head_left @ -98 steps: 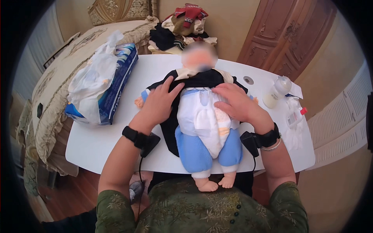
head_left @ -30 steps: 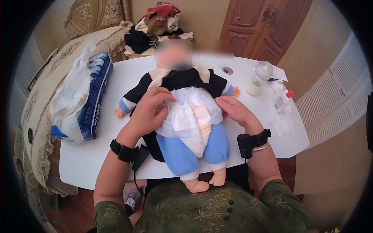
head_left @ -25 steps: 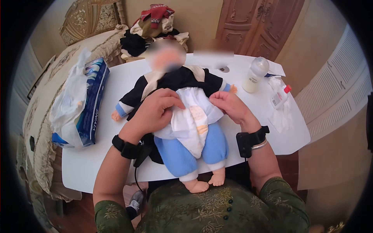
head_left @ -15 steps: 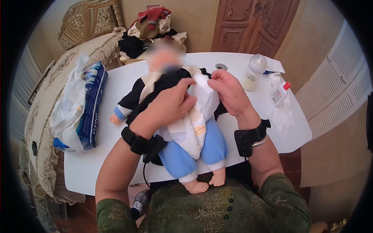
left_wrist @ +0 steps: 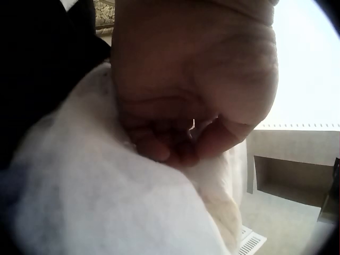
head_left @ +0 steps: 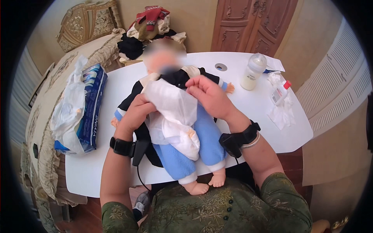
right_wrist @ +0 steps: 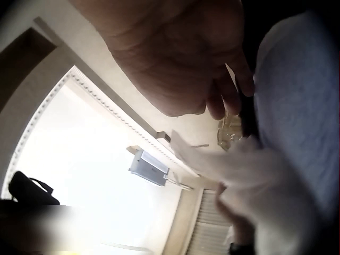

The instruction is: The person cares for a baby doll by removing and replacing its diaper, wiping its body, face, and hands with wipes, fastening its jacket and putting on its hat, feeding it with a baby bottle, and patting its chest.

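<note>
A baby doll in blue trousers and a black top with cream trim lies on its back, feet toward the person. Over its belly is a white diaper, with its upper part lifted and bunched toward the left. My left hand pinches the diaper's left edge between thumb and fingers; the left wrist view shows the fingertips at the white material. My right hand is over the doll's right-hand side, fingers loosely bent beside the diaper's edge. In the right wrist view the white material hangs apart from these fingers.
On the white table, a blue diaper pack with a loose white diaper on it stands at left. At right are a baby bottle, a small red-capped bottle and crumpled tissue. A bed stands beyond the left.
The diaper's upper part, earlier spread flat over the doll's front, has been raised and drawn left by my left hand. My right hand, which pinched its right corner, has come away and moved inward.
</note>
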`<state>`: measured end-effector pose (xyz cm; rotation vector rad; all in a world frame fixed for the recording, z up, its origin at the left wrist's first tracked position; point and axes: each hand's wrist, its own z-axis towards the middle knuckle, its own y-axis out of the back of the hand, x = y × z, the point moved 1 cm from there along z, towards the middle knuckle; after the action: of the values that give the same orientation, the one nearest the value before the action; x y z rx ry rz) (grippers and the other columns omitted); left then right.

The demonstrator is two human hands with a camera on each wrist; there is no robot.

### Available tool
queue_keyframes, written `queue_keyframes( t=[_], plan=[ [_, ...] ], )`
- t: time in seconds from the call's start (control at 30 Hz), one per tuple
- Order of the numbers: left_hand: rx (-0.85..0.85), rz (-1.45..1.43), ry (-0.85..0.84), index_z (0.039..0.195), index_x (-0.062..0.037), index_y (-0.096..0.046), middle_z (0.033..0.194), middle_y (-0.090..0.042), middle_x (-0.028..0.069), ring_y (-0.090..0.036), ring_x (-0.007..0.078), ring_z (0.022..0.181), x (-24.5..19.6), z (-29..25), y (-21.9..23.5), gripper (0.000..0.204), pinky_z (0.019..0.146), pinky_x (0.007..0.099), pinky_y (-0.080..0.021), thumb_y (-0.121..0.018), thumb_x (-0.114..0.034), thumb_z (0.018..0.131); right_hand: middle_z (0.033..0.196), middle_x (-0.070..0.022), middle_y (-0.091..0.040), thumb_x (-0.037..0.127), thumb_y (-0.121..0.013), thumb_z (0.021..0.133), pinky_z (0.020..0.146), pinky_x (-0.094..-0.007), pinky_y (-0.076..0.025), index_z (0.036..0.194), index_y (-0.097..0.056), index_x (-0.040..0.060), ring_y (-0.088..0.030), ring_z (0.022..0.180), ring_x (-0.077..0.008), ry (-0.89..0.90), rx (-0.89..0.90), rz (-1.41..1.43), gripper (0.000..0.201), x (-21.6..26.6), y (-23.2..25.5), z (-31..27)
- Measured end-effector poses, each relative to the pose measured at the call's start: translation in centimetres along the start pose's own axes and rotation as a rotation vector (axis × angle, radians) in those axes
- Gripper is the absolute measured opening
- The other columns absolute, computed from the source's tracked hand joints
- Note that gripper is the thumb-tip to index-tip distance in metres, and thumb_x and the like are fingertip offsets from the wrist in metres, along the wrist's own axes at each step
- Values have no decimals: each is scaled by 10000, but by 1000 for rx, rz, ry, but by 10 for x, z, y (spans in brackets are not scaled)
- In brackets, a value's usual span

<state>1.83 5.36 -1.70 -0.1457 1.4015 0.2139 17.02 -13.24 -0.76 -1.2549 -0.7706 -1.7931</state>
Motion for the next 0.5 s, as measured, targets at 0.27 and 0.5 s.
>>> queue_keyframes(
  t=[0.27, 0.5],
  plan=[
    [20, 636, -510, 951, -19, -676, 1012, -636, 111, -610, 246, 917, -44, -46, -10, 249, 798, 314, -468, -610, -11, 711, 1015, -43, -615, 103, -492, 969, 859, -233, -456, 1147, -528, -3, -566, 953, -88, -82, 110, -314, 211, -3, 6, -7],
    [149, 1098, -781, 915, -112, -643, 773, -553, 52, -567, 236, 709, -48, -63, -71, 299, 604, 365, -438, -694, -55, 627, 1025, -56, -616, 153, -533, 947, 873, -286, -449, 1160, -575, 18, -550, 989, -135, -83, 406, -195, 255, 35, -24, -12]
  ],
)
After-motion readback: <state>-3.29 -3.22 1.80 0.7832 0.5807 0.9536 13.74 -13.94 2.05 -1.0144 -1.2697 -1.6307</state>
